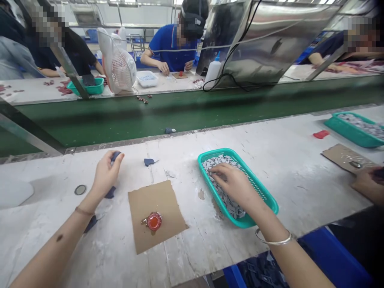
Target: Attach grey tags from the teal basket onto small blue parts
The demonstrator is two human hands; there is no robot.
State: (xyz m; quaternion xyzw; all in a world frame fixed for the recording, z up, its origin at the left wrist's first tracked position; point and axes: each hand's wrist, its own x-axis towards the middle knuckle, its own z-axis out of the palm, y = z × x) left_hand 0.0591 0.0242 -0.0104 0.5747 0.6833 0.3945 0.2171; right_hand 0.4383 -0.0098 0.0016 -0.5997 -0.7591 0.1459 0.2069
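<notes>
While left hand (106,173) pinches small dark-blue piece (115,156), right hand (233,183), closure unclear, meets flat grey chips (231,206): likely light, stiff, best gripped by edges!

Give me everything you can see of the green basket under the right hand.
The basket is a shallow, long tray with rounded corners, plastic by its look, teal-green, with a smooth rim and small holes through its side wall. It sits upright on the whitish table, right of the cardboard, holding many small grey pieces. The right hand reaches in over it; whether the wrist touches the rim is unclear.
</notes>
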